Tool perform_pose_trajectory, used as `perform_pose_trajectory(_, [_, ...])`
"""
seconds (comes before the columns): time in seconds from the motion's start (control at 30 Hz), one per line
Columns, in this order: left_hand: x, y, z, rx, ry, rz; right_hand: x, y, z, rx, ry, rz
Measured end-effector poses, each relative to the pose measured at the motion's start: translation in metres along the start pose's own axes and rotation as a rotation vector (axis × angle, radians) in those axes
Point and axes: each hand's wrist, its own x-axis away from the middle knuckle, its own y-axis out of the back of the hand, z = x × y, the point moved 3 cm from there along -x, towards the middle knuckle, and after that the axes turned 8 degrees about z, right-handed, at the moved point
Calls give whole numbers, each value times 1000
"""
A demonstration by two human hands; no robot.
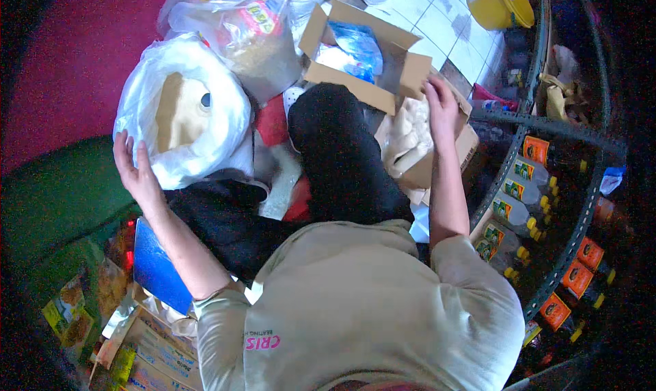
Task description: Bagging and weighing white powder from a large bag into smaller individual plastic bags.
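My left hand [133,168] is at the near left side of a white plastic-lined sack [225,135], fingers apart, holding nothing. The sack's mouth is rolled outward. Inside lies a pale cream mass [189,117], with a small round grey-blue spot on it that I cannot identify. My right hand [442,104] hovers beside the flap of an open cardboard box [348,78], its fingers loosely bent and nothing visible in them. Below it, crumpled pale plastic bags [410,132] lie in a second cardboard box [428,170].
A clear bag of grain-like contents [261,58] stands behind the sack. Blue plastic packaging [359,48] lies in the open box. A metal shelf rack [499,176] with several bottles [515,211] runs along the right. A yellow bucket [494,7] stands on floor tiles [435,19]. A blue panel [161,268] lies lower left.
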Motion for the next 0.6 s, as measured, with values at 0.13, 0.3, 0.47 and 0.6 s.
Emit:
perform_pose_trajectory(0.13, [3,-27,25,-711,-11,20,-84,-103,-23,301,46,350])
perform_pose_trajectory(0.3, [2,-28,22,-684,-3,80,-145,-169,-116,893,-340,522])
perform_pose_trajectory(0.47, [-9,-23,28,-592,81,119,-162,-207,-160,1104,-555,629])
perform_pose_trajectory(0.6, [-23,-35,19,-499,90,148,-159,-209,-158,1061,-612,522])
